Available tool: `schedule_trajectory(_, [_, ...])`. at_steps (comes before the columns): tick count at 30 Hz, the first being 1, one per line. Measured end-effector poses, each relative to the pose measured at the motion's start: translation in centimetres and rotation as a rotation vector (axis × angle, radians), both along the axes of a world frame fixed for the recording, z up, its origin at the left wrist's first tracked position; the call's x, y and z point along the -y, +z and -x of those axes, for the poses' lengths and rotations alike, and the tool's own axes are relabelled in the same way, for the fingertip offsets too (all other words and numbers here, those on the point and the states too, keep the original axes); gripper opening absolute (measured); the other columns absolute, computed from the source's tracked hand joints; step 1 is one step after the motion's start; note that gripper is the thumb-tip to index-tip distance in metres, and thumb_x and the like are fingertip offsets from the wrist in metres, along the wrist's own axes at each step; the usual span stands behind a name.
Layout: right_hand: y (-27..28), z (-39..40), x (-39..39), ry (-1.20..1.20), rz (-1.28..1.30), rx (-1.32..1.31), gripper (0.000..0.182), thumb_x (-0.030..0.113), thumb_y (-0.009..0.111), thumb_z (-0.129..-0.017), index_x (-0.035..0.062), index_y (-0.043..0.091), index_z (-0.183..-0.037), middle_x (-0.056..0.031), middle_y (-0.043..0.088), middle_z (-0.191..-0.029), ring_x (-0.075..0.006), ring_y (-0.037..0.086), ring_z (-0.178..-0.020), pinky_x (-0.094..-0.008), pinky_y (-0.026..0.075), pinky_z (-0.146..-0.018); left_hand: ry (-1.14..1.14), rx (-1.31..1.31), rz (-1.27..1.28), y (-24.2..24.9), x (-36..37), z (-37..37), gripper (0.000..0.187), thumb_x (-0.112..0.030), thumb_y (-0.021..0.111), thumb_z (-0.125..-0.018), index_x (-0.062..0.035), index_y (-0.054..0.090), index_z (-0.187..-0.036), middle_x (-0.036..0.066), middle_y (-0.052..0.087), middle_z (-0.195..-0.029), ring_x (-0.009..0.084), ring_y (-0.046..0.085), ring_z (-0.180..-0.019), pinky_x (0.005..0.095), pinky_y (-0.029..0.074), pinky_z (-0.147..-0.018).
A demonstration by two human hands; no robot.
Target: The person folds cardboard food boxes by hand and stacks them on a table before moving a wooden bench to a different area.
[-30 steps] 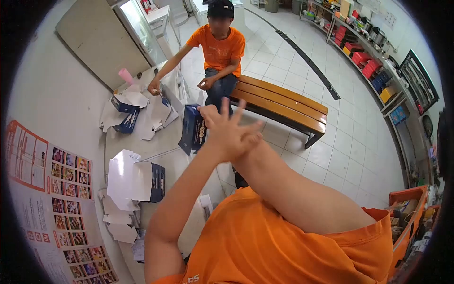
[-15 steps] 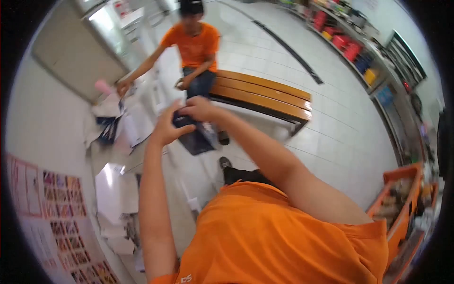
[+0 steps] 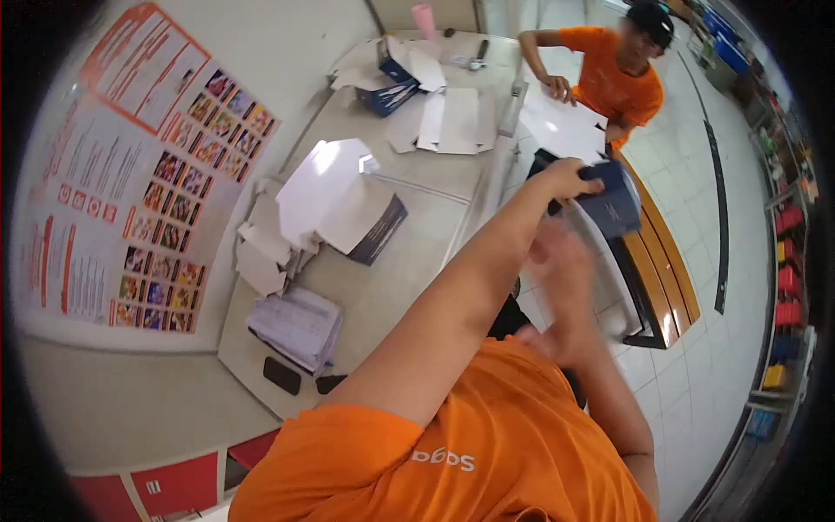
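Note:
My left hand [image 3: 570, 178] grips the upper left edge of a dark blue box [image 3: 614, 202], held out over the near end of a wooden bench [image 3: 665, 265]. Below it is my right hand [image 3: 561, 265], away from the box; motion smears its fingers, so their pose is unclear. Just beyond the box, a co-worker [image 3: 613, 78] in an orange shirt has a hand on a flat white sheet of card [image 3: 557, 122].
On the table [image 3: 426, 204] at the left lie an open white-and-blue box [image 3: 361, 209], more unfolded boxes [image 3: 457, 122], a paper stack [image 3: 296, 326] and a black phone [image 3: 282, 376]. A pink cup [image 3: 424, 19] stands at the far end. Shelves [image 3: 787, 287] line the right side.
The view has swung left, showing more of the table. My right hand has come off the box and dropped lower, while my left hand still holds it. The co-worker's hand is now on white card.

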State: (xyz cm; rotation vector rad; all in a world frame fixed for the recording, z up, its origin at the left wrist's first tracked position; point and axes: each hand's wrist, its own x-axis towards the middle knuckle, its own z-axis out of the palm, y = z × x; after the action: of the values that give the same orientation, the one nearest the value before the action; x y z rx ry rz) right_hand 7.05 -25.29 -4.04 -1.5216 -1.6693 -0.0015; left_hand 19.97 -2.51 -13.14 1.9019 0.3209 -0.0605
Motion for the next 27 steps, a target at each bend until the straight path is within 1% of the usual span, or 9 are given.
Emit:
schedule_trajectory(1, [1.6, 2.1, -0.5, 0.083, 0.088, 0.013, 0.088, 0.077, 0.044, -0.094, 0.0093, 0.053, -0.15, -0.0222, 0.034, -0.163, -0.0497, 0.019, -0.153, -0.0628, 0.005, -0.122, 0.144, -0.058, 0.27, 0.0, 0.2, 0.8, 0.065, -0.049, 0.081, -0.088, 0.0007, 0.063, -0.125, 0.016, 0.07, -0.115, 0.0305, 0.07, -0.099, 0.0539, 0.06, -0.088])
schedule_trajectory(5, [1.5, 4.4, -0.8, 0.223, 0.139, 0.052, 0.09, 0.083, 0.049, -0.087, 0.0218, 0.052, -0.153, -0.0183, 0.024, -0.169, -0.0523, 0.01, -0.155, -0.0727, -0.001, -0.117, 0.211, -0.074, 0.399, -3.0, -1.0, 1.7, 0.074, -0.048, 0.078, -0.09, -0.0028, 0.049, -0.141, 0.018, 0.065, -0.122, 0.0373, 0.07, -0.103, 0.061, 0.061, -0.082])
schedule_trajectory(8, [-0.2, 3.9, 2.3, 0.192, 0.17, 0.084, 0.088, 0.083, 0.049, -0.086, 0.0214, 0.057, -0.149, -0.0151, 0.028, -0.168, -0.0518, 0.012, -0.155, -0.0736, -0.001, -0.117, 0.4, 0.147, 1.076, -3.1, -2.5, 3.2, 0.049, -0.039, 0.069, -0.1, -0.0045, 0.05, -0.129, 0.02, 0.065, -0.118, 0.039, 0.073, -0.097, 0.0601, 0.063, -0.079])
schedule_trajectory(13, [0.3, 3.1, 3.3, 0.246, 0.226, 0.176, 0.085, 0.08, 0.048, -0.09, 0.0156, 0.062, -0.143, -0.0148, 0.033, -0.166, -0.0482, 0.018, -0.154, -0.0731, 0.002, -0.118, 0.471, 0.132, 0.991, -4.2, -4.5, 4.1, 0.059, -0.041, 0.07, -0.098, -0.0034, 0.043, -0.134, 0.024, 0.064, -0.125, 0.0446, 0.07, -0.109, 0.0658, 0.057, -0.091])
schedule_trajectory(19, [4.9, 7.5, -4.9, 0.523, -0.144, -0.608, 0.084, 0.069, 0.042, -0.099, 0.0077, 0.041, -0.157, -0.0181, 0.032, -0.166, -0.0478, 0.023, -0.154, -0.071, 0.006, -0.12, 0.538, -0.022, 0.756, -4.2, -3.7, 5.4, 0.053, -0.043, 0.073, -0.097, -0.0085, 0.053, -0.133, 0.016, 0.067, -0.121, 0.0377, 0.072, -0.101, 0.0617, 0.058, -0.089])
schedule_trajectory(21, [5.4, 8.8, -7.5, 0.608, 0.044, -0.483, 0.082, 0.066, 0.043, -0.1, 0.0142, 0.031, -0.162, -0.0214, 0.032, -0.165, -0.0511, 0.02, -0.153, -0.0753, 0.01, -0.116, 0.487, -0.116, 0.576, -5.2, -2.8, 5.5, 0.069, -0.043, 0.076, -0.094, -0.0039, 0.044, -0.141, 0.02, 0.065, -0.125, 0.0412, 0.068, -0.112, 0.0619, 0.057, -0.091])
schedule_trajectory(22, [5.2, 8.8, -7.9, 0.613, 0.044, -0.475, 0.082, 0.066, 0.043, -0.1, 0.0142, 0.031, -0.162, -0.0214, 0.032, -0.165, -0.0511, 0.02, -0.153, -0.0753, 0.01, -0.116, 0.554, -0.142, 0.459, -5.1, -1.6, 5.7, 0.053, -0.038, 0.075, -0.096, -0.005, 0.055, -0.132, 0.015, 0.066, -0.122, 0.0348, 0.071, -0.099, 0.0598, 0.06, -0.086])
schedule_trajectory(24, [3.9, 8.9, -8.9, 0.367, 0.136, 0.02, 0.071, 0.061, 0.044, -0.101, 0.0225, 0.037, -0.16, -0.0235, 0.032, -0.163, -0.0536, 0.018, -0.153, -0.0806, 0.013, -0.112, 0.498, -0.112, 0.565, -4.0, -1.6, 6.2, 0.059, -0.038, 0.075, -0.096, -0.0035, 0.05, -0.137, 0.016, 0.064, -0.126, 0.0384, 0.069, -0.106, 0.062, 0.057, -0.091])
schedule_trajectory(27, [0.6, 6.7, -10.1, 0.069, 0.195, 0.063, 0.07, 0.064, 0.041, -0.1, 0.0297, 0.036, -0.161, -0.0205, 0.027, -0.167, -0.0582, 0.013, -0.152, -0.0825, 0.003, -0.111, 0.44, -0.052, 0.728, -5.2, -1.2, 7.2, 0.06, -0.035, 0.074, -0.097, -0.0003, 0.047, -0.137, 0.019, 0.063, -0.127, 0.0408, 0.068, -0.11, 0.0653, 0.052, -0.098])
